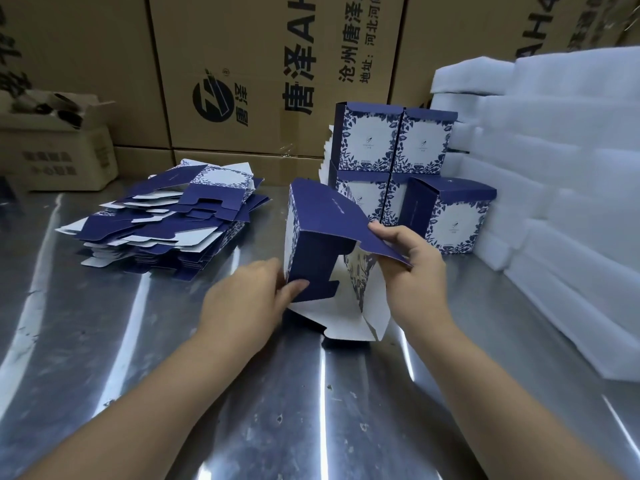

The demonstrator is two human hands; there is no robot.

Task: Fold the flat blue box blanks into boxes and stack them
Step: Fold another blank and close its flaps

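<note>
- Head view: the half-formed box (322,220) stands on the metal table (207,393) right in front of the person, opened into a tube, its near-end flaps still loose and splayed.
- The left hand (249,296) pinches the notched blue flap, thumb on its face and fingers tucked behind the box wall.
- The right hand (408,268) grasps the edge of the wide blue panel, fingers curled over it.
- It looks to me like the end-closing step. Next, I reckon, the white and patterned flaps need folding inward in order, then the notched one tucked to lock.
- The pile of flat blanks (173,223) lies to the left, well apart, with plenty left.
- The finished boxes (391,143) are stacked just behind, beside the white foam sheets (554,168). One sits lower at the right, so there seems to be room on top of it.
</note>
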